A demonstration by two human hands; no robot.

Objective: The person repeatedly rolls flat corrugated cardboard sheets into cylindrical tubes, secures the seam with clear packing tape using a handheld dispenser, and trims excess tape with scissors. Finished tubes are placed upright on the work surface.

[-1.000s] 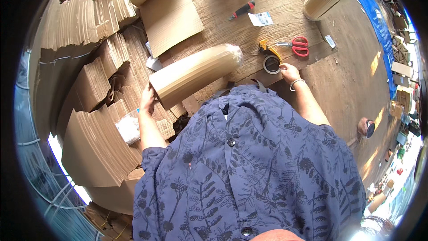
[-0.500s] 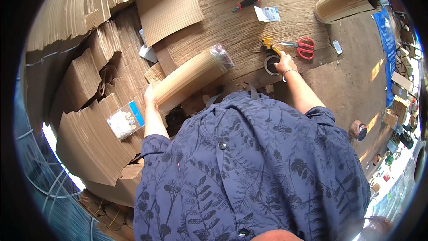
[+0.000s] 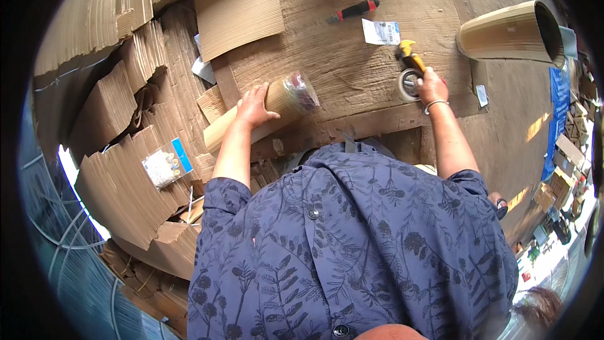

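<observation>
Two cardboard rolls show on the wooden table [image 3: 352, 82]: one rolled corrugated tube [image 3: 264, 113] lying slantwise near the table's near edge, its far end covered with clear crinkled plastic, and one larger open-mouthed tube [image 3: 509, 31] lying on its side well apart at the far right. One tape roll [image 3: 408, 85] sits on the table to the right of the near tube, with a yellow-handled tool [image 3: 410, 56] just beyond it.

Left hand [image 3: 255, 108] lies spread, fingers open and flat, pressing down on top of the near tube about midway along it. Right hand [image 3: 433, 85] is curled over the right side of the tape roll, touching it; whether the fingers fully clasp it cannot be told. A thin bangle circles that wrist.

Farther out lie one red-and-black-handled tool [image 3: 353, 9], one small printed paper slip [image 3: 381, 31], and one flat corrugated sheet [image 3: 236, 6]. Many stacked flat cardboard pieces [image 3: 107, 107] crowd the left side, and one small clear bag [image 3: 165, 165] with white contents rests on them.
</observation>
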